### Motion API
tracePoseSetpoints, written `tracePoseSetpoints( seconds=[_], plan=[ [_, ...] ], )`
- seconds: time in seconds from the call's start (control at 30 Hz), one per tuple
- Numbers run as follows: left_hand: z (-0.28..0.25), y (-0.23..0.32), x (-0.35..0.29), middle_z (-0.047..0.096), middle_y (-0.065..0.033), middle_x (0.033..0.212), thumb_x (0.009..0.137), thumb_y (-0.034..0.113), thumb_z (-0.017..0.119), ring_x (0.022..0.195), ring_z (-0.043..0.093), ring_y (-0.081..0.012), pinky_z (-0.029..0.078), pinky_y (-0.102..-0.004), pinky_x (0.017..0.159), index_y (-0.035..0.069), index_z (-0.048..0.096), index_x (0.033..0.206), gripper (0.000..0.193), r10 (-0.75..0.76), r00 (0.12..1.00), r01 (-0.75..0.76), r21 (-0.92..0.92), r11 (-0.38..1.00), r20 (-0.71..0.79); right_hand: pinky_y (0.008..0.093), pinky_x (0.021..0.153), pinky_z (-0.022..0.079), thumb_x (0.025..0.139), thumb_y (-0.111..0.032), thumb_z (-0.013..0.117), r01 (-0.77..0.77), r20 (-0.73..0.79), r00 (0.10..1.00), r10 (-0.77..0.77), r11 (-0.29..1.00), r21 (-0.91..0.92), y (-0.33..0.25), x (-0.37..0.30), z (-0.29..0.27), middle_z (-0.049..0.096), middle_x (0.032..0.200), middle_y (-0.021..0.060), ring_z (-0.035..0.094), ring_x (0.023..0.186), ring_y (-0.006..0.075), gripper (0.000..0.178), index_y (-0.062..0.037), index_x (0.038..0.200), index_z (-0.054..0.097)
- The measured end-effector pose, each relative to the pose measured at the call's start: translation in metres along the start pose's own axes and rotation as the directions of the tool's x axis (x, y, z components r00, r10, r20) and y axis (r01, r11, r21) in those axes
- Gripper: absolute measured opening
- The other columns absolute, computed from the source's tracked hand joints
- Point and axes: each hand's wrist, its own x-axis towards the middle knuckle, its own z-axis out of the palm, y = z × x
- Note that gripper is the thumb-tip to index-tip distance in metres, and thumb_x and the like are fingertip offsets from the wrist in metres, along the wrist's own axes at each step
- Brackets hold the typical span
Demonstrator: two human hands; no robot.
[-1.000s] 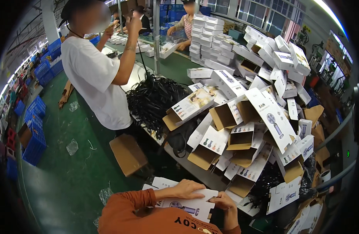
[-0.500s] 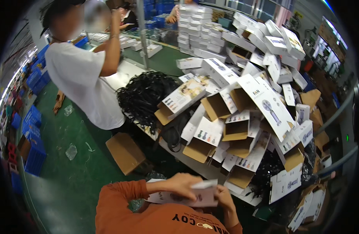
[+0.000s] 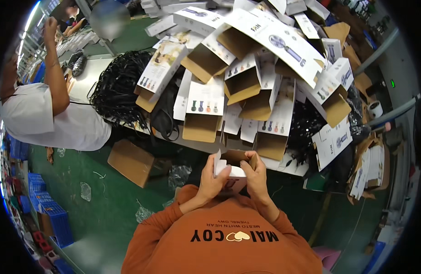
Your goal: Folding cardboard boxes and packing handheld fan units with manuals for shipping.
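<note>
Close in front of my chest, a small white cardboard box [image 3: 236, 172] is held between both hands, one end open and its brown inside showing. My left hand [image 3: 212, 180] grips its left side, with the thumb on a white flap. My right hand [image 3: 257, 179] has hold of the right side, its thumb at the open rim. The lower part of the box is mostly hidden by my hands. Just beyond them, a heap of white printed fan boxes [image 3: 205, 101] covers the table, several with open brown ends toward me.
Left of the boxes lies a tangle of black straps [image 3: 121, 84]. A brown carton [image 3: 130, 163] and clear plastic bags [image 3: 179, 176] are on the green floor. A co-worker in a white shirt [image 3: 59, 125] is at the left, near blue crates [image 3: 51, 212]. A metal rail [image 3: 393, 112] crosses at right.
The box was lying sideways across my front; now it is turned with its open end up and away. My left hand has shifted to its side. The view has tipped down and moved rightward.
</note>
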Motion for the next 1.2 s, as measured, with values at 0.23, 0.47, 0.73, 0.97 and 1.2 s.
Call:
tracePoseSetpoints(
  seconds=[0.23,0.47,0.73,0.97,1.2],
  plan=[
    [0.005,0.012,0.01,0.05,-0.0142,0.112,0.075,-0.008,0.043,0.102,0.05,-0.0183,0.038,-0.0286,0.091,0.001,0.041,0.111,0.037,0.174,0.982,-0.183,-0.15,0.972,-0.07,0.0226,0.088,0.038,0.082,0.003,0.048,-0.003,0.094,0.996,0.004,1.0,-0.016,0.002,-0.001,-0.011,0.053,0.105,0.0077,0.049,0.098,0.0125,0.03,0.0056,0.111,0.048],
    [-0.024,-0.021,0.006,0.051,-0.0169,0.119,0.08,0.004,0.058,0.106,0.051,-0.0213,0.04,-0.0294,0.088,0.0,0.057,0.093,0.013,0.356,0.914,-0.321,-0.191,0.928,0.196,0.0311,0.094,0.042,0.087,-0.038,0.059,-0.452,0.549,0.804,0.229,0.835,0.313,0.016,0.009,-0.054,0.05,0.121,0.0139,0.051,0.109,0.0189,0.066,0.0081,0.129,0.037],
    [-0.019,-0.005,0.013,0.05,-0.0135,0.117,0.075,-0.003,0.046,0.113,0.045,-0.0212,0.034,-0.0297,0.095,0.003,0.052,0.098,0.024,-0.019,0.946,0.091,-0.211,0.973,0.323,0.0282,0.092,0.038,0.074,-0.002,0.054,-0.139,0.452,0.876,0.166,0.986,-0.092,-0.003,0.014,-0.034,0.054,0.112,0.006,0.05,0.106,0.0174,0.041,-0.0005,0.115,0.058],
    [-0.003,-0.007,0.027,0.053,-0.0101,0.095,0.064,-0.01,0.047,0.092,0.051,-0.0175,0.041,-0.0283,0.087,0.004,0.045,0.092,0.032,-0.002,0.975,0.13,-0.564,0.815,0.223,0.0269,0.093,0.035,0.076,-0.008,0.062,-0.005,0.536,0.836,0.115,0.979,-0.202,-0.001,0.019,-0.046,0.051,0.11,0.0064,0.048,0.106,0.0175,0.018,0.0008,0.091,0.068],
    [-0.002,-0.015,0.038,0.054,-0.0089,0.101,0.07,-0.004,0.049,0.095,0.05,-0.0136,0.039,-0.0265,0.087,0.004,0.045,0.089,0.021,-0.026,0.915,0.102,-0.17,0.98,0.402,0.0266,0.089,0.037,0.081,-0.01,0.066,-0.048,0.541,0.78,0.314,0.892,-0.449,-0.075,0.018,-0.014,0.054,0.106,0.0061,0.049,0.102,0.0157,0.013,-0.0021,0.09,0.069]
  ],
)
